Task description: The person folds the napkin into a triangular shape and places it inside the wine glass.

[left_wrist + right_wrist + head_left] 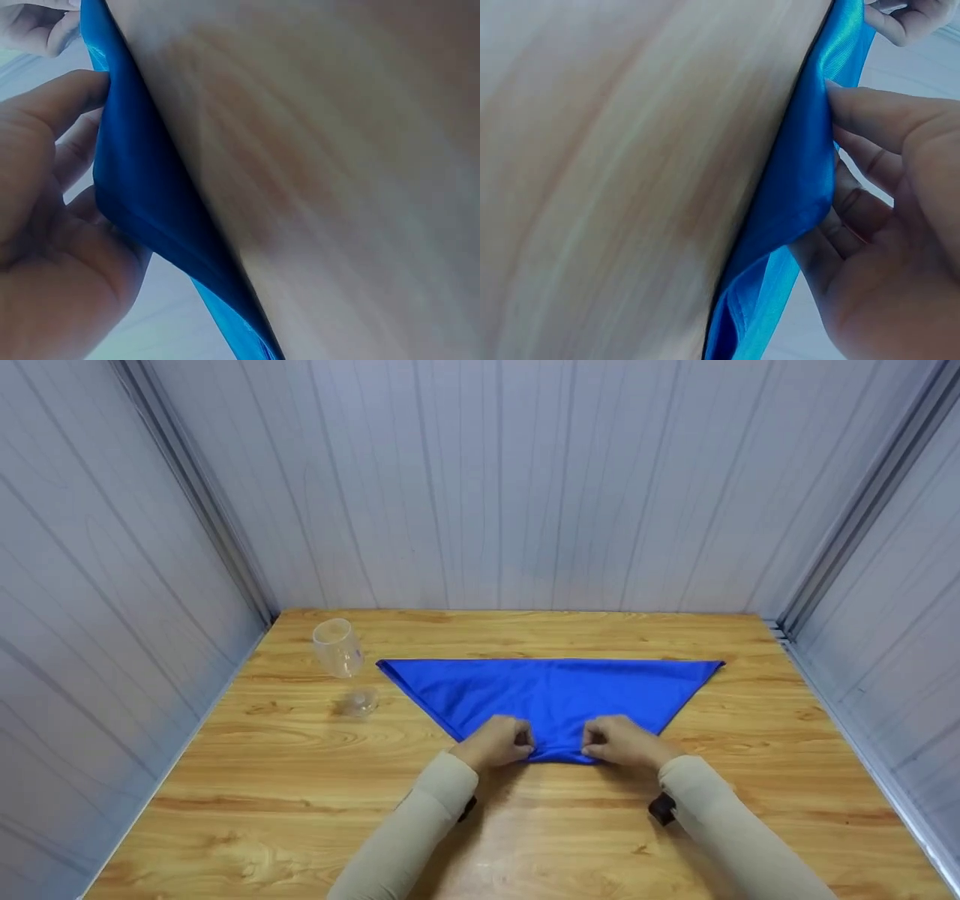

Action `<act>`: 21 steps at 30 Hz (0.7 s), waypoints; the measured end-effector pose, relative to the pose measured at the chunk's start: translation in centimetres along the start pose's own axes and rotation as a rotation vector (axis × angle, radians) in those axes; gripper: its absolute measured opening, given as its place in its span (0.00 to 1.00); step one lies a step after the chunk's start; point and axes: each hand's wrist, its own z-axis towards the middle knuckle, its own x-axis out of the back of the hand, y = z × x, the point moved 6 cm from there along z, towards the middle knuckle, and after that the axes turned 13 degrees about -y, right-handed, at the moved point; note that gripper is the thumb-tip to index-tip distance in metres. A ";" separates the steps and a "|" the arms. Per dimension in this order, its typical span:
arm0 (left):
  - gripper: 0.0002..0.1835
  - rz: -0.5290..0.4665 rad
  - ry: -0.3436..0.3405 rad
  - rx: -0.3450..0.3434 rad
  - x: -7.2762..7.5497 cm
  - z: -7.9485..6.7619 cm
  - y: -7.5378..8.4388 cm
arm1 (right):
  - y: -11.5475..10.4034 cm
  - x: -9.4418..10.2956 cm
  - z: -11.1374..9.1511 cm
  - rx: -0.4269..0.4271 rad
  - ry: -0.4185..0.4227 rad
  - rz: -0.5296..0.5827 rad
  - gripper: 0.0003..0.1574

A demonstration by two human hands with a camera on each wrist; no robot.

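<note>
The blue cloth lies spread on the worktop straight ahead of you, its long axis running left to right and its longest edge on the far side. Your left hand and right hand are equally near, one toward each end of the short near edge; the fingers of both are curled, pinching that edge. So nearly all the cloth stretches away beyond your grip. The near edge runs roughly parallel to the far one; your next move probably depends on keeping both hands level. The stemmed glass stands apart, beside the left corner.
</note>
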 end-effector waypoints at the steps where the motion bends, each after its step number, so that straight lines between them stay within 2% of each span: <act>1: 0.04 -0.002 -0.001 -0.002 -0.1 -0.1 0.1 | -0.1 0.0 -0.1 0.001 -0.005 0.004 0.09; 12: 0.04 -0.009 -0.044 -0.009 -1.0 -1.3 1.0 | -0.8 -0.9 -1.0 -0.010 -0.088 0.079 0.08; 17: 0.03 -0.002 -0.066 -0.009 -1.3 -1.9 1.4 | -1.3 -1.1 -1.4 0.004 -0.109 0.063 0.09; 21: 0.04 0.008 -0.057 -0.039 -1.4 -2.2 1.7 | -1.8 -1.1 -1.7 0.013 -0.128 0.067 0.09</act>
